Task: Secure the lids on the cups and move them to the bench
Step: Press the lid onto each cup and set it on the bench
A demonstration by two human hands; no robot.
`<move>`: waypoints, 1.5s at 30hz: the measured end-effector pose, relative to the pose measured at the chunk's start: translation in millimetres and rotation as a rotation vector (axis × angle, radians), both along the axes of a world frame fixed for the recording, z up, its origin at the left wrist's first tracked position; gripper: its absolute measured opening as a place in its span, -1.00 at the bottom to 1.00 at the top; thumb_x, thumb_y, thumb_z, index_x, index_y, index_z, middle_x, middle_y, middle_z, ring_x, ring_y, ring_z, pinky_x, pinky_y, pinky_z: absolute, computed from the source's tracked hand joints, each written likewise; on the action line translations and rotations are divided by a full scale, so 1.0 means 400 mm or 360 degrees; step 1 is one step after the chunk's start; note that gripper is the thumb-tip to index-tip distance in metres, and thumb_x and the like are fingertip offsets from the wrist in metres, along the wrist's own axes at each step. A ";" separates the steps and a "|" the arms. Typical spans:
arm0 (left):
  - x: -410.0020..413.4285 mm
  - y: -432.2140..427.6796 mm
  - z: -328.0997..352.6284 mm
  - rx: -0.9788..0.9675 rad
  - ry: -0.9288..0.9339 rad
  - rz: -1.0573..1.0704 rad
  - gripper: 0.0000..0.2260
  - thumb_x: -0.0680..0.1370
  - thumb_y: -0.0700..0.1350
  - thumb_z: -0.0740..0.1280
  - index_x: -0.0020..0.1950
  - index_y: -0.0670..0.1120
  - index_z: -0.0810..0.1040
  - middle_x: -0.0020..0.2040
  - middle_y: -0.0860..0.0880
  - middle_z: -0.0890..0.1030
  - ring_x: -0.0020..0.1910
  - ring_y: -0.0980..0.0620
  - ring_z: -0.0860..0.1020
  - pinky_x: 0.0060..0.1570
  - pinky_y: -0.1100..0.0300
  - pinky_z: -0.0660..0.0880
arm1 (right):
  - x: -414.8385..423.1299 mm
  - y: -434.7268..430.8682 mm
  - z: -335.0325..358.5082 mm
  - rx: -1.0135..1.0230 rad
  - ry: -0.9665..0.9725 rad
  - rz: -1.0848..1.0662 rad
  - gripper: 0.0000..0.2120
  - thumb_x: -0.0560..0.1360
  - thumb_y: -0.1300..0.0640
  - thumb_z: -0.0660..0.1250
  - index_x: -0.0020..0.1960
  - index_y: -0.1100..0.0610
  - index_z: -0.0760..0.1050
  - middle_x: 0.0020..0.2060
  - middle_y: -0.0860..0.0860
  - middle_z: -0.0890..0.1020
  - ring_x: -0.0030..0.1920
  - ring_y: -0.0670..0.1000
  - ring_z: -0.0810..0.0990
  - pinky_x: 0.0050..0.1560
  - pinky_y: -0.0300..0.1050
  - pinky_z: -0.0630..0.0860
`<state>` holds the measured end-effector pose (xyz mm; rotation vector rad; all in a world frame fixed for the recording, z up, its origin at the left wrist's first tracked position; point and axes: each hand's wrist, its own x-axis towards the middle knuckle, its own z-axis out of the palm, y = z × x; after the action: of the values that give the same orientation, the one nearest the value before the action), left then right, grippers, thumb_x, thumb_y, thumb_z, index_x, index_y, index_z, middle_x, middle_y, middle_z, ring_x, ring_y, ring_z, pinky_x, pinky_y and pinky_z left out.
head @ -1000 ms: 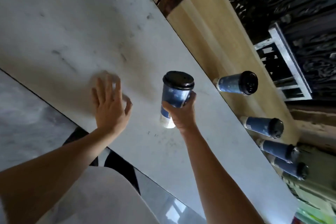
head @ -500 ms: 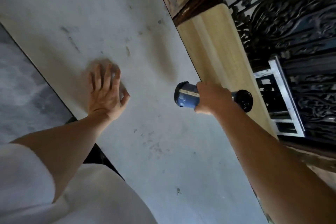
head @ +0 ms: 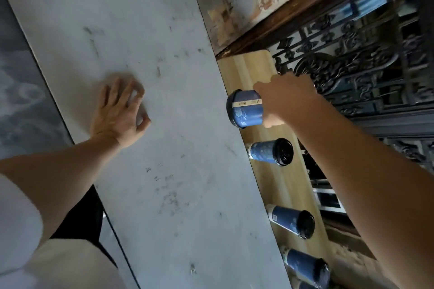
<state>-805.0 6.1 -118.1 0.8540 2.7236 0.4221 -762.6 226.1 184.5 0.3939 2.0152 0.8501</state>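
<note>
Grey table (head: 164,124), wooden bench (head: 281,185) along its right edge. Left hand (head: 119,112) rests on table, fingers spread, holding nothing. Right hand (head: 286,101) grips blue cup (head: 246,110) over bench's far end, lid hidden behind hand. Three lidded cups (head: 291,220) stand in a row on bench, nearer.

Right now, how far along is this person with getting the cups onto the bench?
Done: at least three lidded cups stand on the wooden bench. In hand: the right hand grips another blue cup above the bench's far end; its lid end is hidden behind the hand. The left hand rests on the table. Left: setting this cup down.
</note>
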 end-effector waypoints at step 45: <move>0.005 0.004 0.032 -0.0068 0.0012 -0.0003 -0.39 0.54 0.13 0.29 0.53 -0.08 0.29 0.58 -0.17 0.24 0.58 -0.29 0.09 0.49 0.07 -0.37 | 0.013 0.102 0.029 0.0052 -0.0050 -0.0017 -0.53 0.31 0.06 0.52 0.07 -0.08 0.32 0.06 0.06 0.49 0.22 0.18 0.46 0.21 0.13 0.39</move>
<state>-803.0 7.7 -105.5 0.8490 2.7280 0.3600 -757.2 266.9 195.9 0.4069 1.9707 0.8784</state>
